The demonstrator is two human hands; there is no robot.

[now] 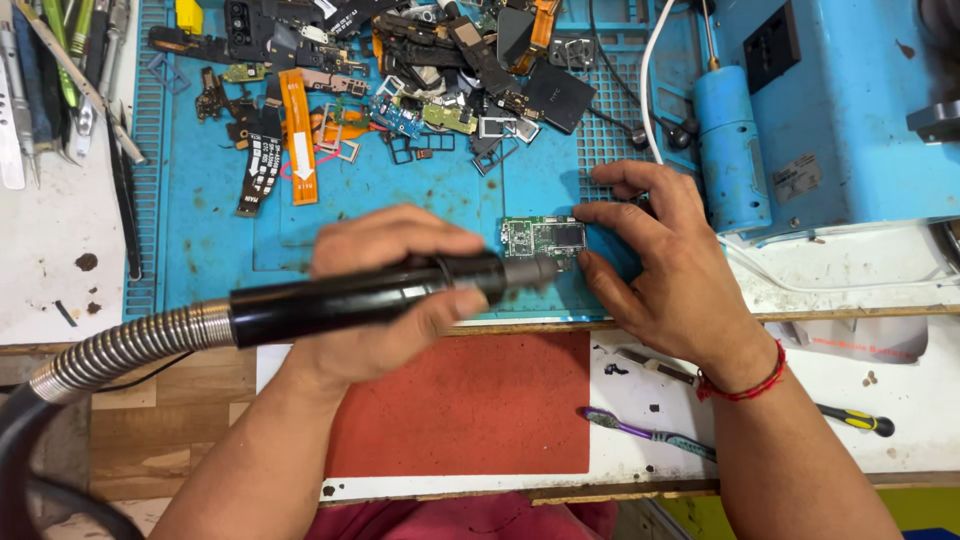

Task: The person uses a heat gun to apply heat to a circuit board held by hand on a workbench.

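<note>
**benchrat:** On the blue silicone work mat [400, 215], a small green circuit board [542, 238] is lying near the front edge. The left hand [395, 290] is wrapping its fingers tight around a black hot-air wand [370, 297], and the nozzle tip is pointing right at the board's left end, looking like it's just about touching it.

**solderjoe:** What's the other hand doing?

**benchrat:** The right hand [665, 270] is resting on the mat just beside the board with fingers loosely spread, fingertips sitting at the board's right edge and pinning it down. It isn't pinching anything. A red thread bracelet [745, 385] is sitting on that wrist.

**solderjoe:** And the wand's hose?

**benchrat:** A ribbed metal hose [125, 348] is running off the wand's back end toward the lower left, going over the table [150, 410] edge.

**solderjoe:** Messy bench?

**benchrat:** Yep. A heap of phone scrap parts [420, 60] is piling up along the mat's far side, with an orange flex ribbon [300, 135] lying at its left. Tweezers and hand tools [60, 70] are sitting off the mat at far left. A blue machine [830, 110] is standing at right with a white cable [648, 80] running past it. Nearer to me, a red pad [470, 400] is lying below the mat, a purple toothbrush [645, 432] is lying right of it, and a yellow-handled screwdriver [858, 420] is peeking out past the right forearm.
</note>
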